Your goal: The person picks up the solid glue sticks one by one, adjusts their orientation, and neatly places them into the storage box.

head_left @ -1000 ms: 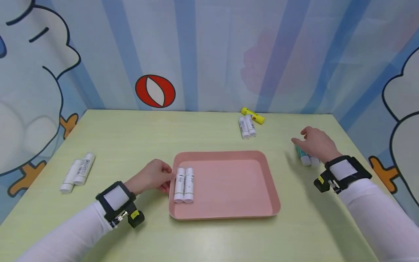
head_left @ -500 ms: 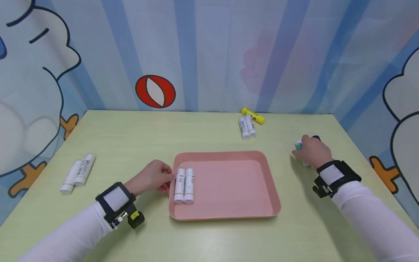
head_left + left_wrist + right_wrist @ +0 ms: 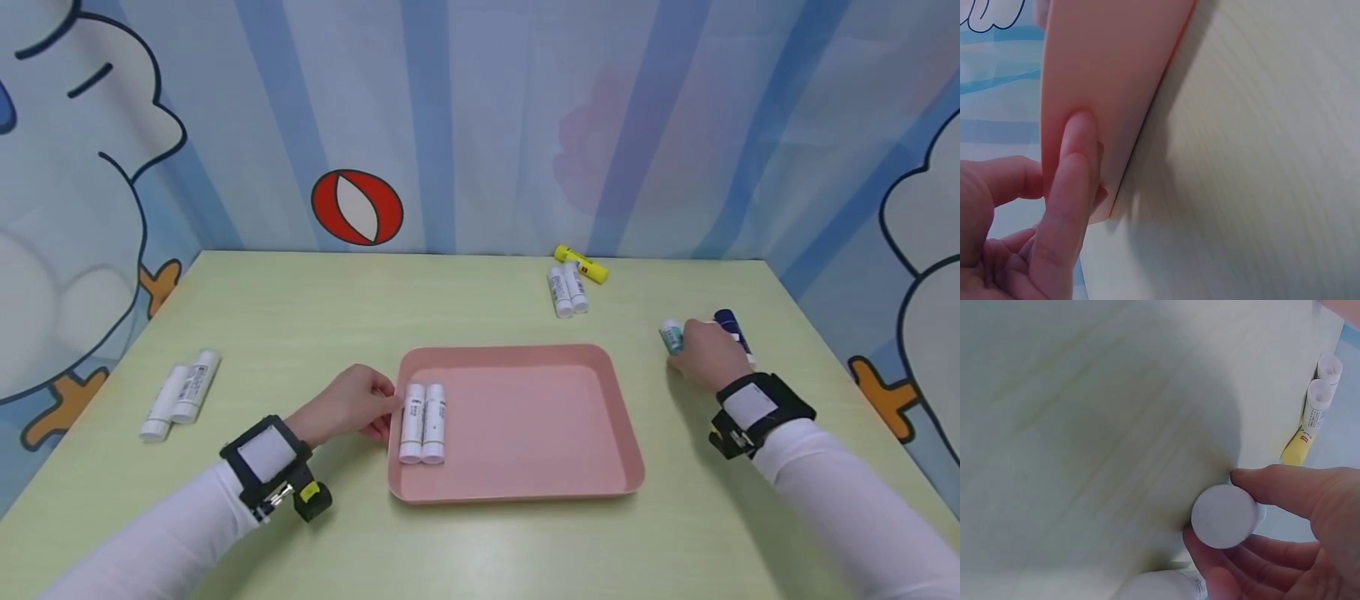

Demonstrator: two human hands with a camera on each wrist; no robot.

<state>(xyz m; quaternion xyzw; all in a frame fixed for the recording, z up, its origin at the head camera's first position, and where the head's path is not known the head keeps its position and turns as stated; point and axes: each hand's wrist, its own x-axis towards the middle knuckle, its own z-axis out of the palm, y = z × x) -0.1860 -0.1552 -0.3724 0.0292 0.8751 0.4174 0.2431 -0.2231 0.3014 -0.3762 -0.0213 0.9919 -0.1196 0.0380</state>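
My left hand (image 3: 348, 406) pinches the left rim of a pink tray (image 3: 540, 425). In the left wrist view, straight fingers (image 3: 1072, 181) lie along the tray's outer wall, with the thumb at its rim. Two white glue sticks (image 3: 422, 423) lie side by side in the tray's left part. At the right of the table, my right hand (image 3: 705, 357) grips a teal-and-white glue stick (image 3: 671, 336); in the right wrist view its round white end (image 3: 1224, 515) shows between thumb and fingers. Just beyond that hand lies a dark blue-and-white glue stick (image 3: 731, 327), partly hidden by it.
Two white glue sticks (image 3: 180, 393) lie on the table's left side. At the back stand out a yellow glue stick (image 3: 582, 264) and two white ones (image 3: 567, 290) lying against each other. A printed curtain (image 3: 495, 125) hangs behind the table's back edge.
My right hand has come down onto the teal-and-white glue stick and taken hold of it, shifting it slightly left of the dark blue one. The left hand stays at the tray.
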